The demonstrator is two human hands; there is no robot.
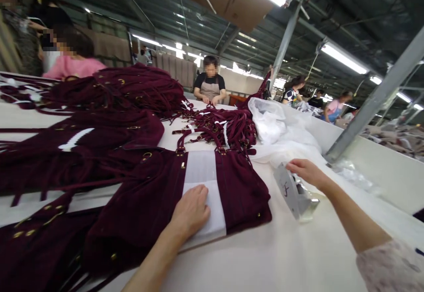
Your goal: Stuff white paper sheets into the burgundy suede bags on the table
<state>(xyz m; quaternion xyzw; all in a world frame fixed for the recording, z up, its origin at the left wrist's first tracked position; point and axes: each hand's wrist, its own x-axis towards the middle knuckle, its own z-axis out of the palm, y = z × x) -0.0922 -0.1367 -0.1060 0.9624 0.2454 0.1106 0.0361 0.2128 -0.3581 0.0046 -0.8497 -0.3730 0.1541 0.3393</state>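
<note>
A maroon bag (245,190) lies flat on the white table, its two handles pointing to the far side. A white sheet (202,168) runs down its middle between the handles. My left hand (192,208) rests on the lower part of this sheet, fingers pressed together and palm down. To the right of the bag, my right hand (306,172) grips the upper end of a grey tape dispenser (289,192), which is tilted over the table.
More maroon bags (99,150) are spread and piled at the left. A heap of maroon straps (228,126) lies beyond the bag. Clear plastic (270,122) and a slanted metal post (374,80) are at the right. A person (209,84) works across the table.
</note>
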